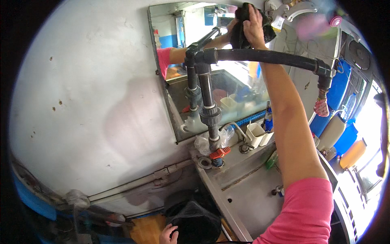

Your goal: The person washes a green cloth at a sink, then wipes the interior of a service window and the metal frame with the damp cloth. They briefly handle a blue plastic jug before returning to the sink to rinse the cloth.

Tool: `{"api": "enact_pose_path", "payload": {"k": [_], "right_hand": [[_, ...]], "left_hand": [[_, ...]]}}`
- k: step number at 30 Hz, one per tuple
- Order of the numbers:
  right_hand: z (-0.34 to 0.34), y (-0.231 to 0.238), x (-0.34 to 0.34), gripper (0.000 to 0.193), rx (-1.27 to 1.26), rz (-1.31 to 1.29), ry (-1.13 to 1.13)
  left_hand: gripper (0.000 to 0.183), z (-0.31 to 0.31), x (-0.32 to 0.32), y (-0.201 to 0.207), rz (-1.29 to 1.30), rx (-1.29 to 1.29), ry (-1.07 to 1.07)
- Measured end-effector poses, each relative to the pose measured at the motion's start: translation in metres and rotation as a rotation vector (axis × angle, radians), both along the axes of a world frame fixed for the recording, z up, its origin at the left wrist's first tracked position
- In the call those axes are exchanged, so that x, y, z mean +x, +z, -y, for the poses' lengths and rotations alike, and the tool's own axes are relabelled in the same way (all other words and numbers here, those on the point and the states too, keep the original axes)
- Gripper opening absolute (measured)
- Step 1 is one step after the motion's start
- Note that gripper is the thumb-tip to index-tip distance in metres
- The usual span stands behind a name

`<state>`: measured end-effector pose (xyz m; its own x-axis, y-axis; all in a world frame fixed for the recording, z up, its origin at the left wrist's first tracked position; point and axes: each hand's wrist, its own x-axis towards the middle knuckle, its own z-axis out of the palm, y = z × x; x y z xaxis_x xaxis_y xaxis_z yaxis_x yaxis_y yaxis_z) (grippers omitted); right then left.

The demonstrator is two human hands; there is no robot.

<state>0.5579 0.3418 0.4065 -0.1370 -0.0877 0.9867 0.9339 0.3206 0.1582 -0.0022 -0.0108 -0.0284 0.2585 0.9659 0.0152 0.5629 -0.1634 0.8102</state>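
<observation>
My right hand is raised high and presses a black cloth against the upper right part of the mirror. Its fingers lie over the cloth, whose edges bunch out on both sides. The mirror hangs tilted in view on the white wall and reflects my arm and pink sleeve. Low in the picture, my left hand shows only in part at the lower edge, beside a black-lined bin. Its fingers are curled around a small dark patch that I cannot make out.
A black pipe arches across in front of the mirror, under my right forearm. Below stands a grey sink, with an orange-handled valve and white containers along its back. Blue, beige and orange canisters stand at right.
</observation>
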Motion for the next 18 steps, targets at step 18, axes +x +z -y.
{"api": "enact_pose_path", "payload": {"k": [18], "right_hand": [[-0.032, -0.293, 0.017, 0.061, -0.714, -1.924, 0.171]], "left_hand": [[0.024, 0.017, 0.008, -0.002, 0.092, -0.121, 0.006]]}}
